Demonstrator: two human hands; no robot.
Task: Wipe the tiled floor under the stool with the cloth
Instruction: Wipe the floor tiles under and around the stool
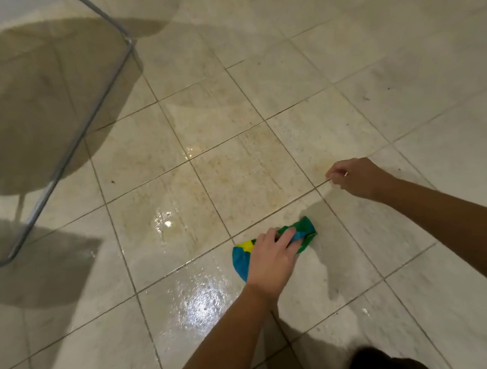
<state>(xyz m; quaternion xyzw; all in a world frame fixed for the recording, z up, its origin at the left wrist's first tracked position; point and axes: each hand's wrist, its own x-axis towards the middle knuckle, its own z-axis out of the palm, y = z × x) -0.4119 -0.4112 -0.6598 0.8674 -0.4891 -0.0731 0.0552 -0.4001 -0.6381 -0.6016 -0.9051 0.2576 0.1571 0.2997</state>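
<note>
Pressing the cloth (244,260) flat to the tiled floor (302,98) with our left hand (271,259): palm down, fingers (288,234) spread over the fabric rather than clenched round it, so that grip reads as open and bearing down on the cloth. Cloth is bunched, blue and yellow at the near-left end, green at the far-right end, lying across a grout line low in the middle of the view. Our right hand (355,178) is further out and to the right, apart from the cloth, curled into a loose fist low over the floor with thumb and fingertips pinched together; can't tell if anything is held in that grip or whether the knuckles touch the tile. Wet glossy patches show on the tiles just left of and below the cloth, with a yellowish stained area on the tiles beyond it. Stool (68,157) is up-left, well apart from both hands: only its grey metal tube frame shows, with its shadow on the floor beneath. Dark shape at the bottom edge, near right, unclear.
</note>
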